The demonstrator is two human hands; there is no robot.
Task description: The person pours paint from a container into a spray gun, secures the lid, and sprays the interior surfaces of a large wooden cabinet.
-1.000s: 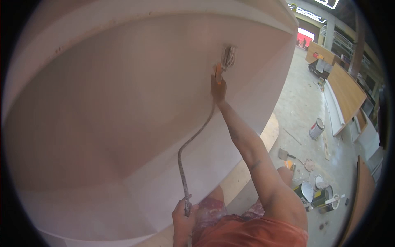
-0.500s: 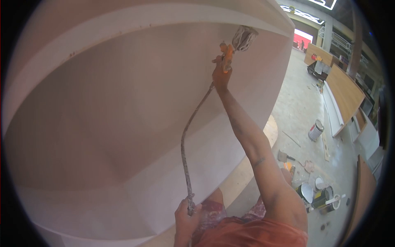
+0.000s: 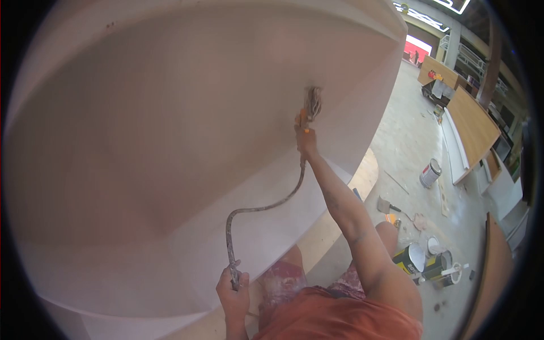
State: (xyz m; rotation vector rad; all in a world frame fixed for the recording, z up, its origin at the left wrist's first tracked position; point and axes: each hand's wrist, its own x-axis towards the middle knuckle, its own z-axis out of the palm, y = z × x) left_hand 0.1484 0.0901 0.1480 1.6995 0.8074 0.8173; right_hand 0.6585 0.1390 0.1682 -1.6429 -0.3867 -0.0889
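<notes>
My right hand (image 3: 306,141) is closed around the grip of an orange-bodied air tool (image 3: 304,118). The tool's pale, streaked head (image 3: 313,103) is against or close to the large curved white panel (image 3: 170,141), and motion smears it. From the tool's lower end a stained hose (image 3: 266,208) runs down in a bend to my left hand (image 3: 233,292). The fingers of that hand wrap the hose just below a small coupling (image 3: 233,264), low by the panel's bottom edge.
On the floor to the right stand several open paint cans (image 3: 411,258), with a scraper (image 3: 385,205) near them. A lone can (image 3: 430,173) is farther off. Wooden boards (image 3: 467,124) lean beyond it. A wooden base (image 3: 323,235) runs under the panel.
My right hand has brought the tool down the panel and slightly left. My left hand has shifted left, and the hose between them now sags in a deeper bend.
</notes>
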